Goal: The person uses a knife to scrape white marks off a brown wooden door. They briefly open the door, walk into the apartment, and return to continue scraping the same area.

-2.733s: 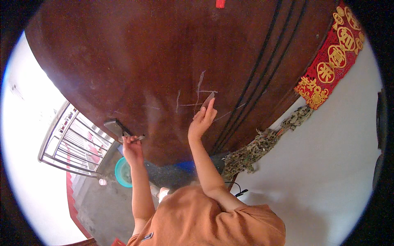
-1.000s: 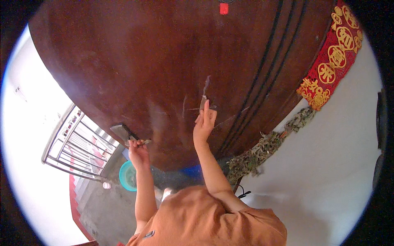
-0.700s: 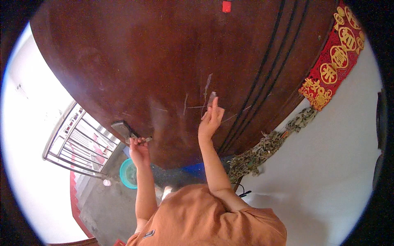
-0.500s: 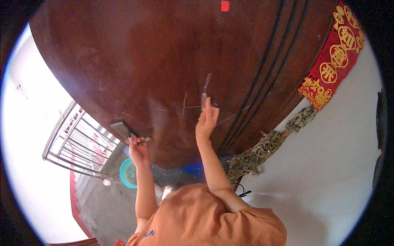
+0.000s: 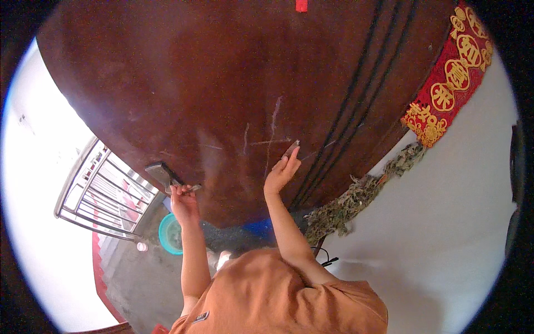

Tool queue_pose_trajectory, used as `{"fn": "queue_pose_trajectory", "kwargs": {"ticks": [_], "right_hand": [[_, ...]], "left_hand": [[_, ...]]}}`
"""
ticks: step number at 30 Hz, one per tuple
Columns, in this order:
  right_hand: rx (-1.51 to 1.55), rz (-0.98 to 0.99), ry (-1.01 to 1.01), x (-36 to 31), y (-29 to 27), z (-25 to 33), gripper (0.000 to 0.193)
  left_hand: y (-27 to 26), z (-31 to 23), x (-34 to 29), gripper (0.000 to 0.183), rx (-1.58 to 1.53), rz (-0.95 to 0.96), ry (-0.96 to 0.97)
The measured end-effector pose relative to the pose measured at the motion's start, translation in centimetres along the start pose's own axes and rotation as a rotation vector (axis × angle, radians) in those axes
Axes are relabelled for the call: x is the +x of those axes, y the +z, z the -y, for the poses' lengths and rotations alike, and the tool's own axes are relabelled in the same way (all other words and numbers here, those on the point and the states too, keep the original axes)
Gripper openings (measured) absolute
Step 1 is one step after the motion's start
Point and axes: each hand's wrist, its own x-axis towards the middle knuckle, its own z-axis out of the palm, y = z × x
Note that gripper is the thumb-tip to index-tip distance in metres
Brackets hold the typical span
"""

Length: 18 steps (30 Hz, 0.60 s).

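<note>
A broad dark reddish-brown wooden panel, likely a door (image 5: 222,78), fills the upper view, with pale streaks (image 5: 273,125) and thin lines across it. My left hand (image 5: 185,207) is closed around a wide-bladed scraper (image 5: 160,173), held at the panel's lower left. Part of another slim handle sticks out past its fingers; its kind is unclear. In my right hand (image 5: 282,177) is a small narrow putty knife (image 5: 291,148), with the index finger stretched along the blade. Its tip lies against or just off the panel, right of the vertical pale streak.
Left of the panel stands a metal railing (image 5: 105,189). A turquoise basin (image 5: 170,234) sits on the grey floor (image 5: 133,278). Dried leafy bunches (image 5: 356,197) hang at the right, below a red and gold banner (image 5: 450,83), beside a white wall (image 5: 434,222).
My right hand has tilted the putty knife rightward and lowered its tip off the vertical streak, which now shows longer. My left hand and scraper stay nearly still. The whole view has shifted slightly.
</note>
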Motion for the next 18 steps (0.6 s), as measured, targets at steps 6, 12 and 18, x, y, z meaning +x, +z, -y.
{"fn": "queue_pose_trajectory", "kwargs": {"ticks": [6,12,18], "right_hand": [[0.180,0.069,0.057,-1.7,0.8,0.9,0.048],[0.204,0.018,0.157,-1.1,0.6,1.6,0.049],[0.168,0.073,0.014,-1.5,0.7,1.3,0.050]], "left_hand": [[-0.8,-0.4,0.6,0.025,0.003,0.035,-0.018],[-0.9,-0.7,0.5,0.020,-0.005,0.018,-0.029],[-0.6,-0.6,0.2,0.020,-0.010,0.054,-0.020]]}}
